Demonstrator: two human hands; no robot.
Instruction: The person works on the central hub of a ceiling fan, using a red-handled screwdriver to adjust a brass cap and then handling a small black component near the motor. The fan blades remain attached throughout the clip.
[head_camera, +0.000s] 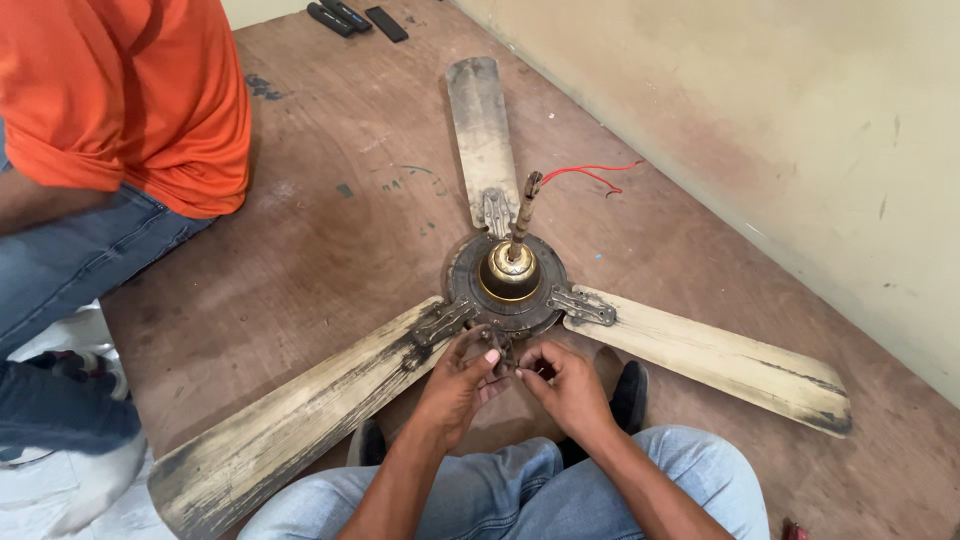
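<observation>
So I've got this grimy old ceiling fan lying flat on the brown floor, three dirty blades spread out, rod sticking up with red wires. My left hand and right hand are together at the near edge of the motor hub, fingers curled narrow, pinching some small dark part between them. Someone in an orange shirt sits off to the left.
</observation>
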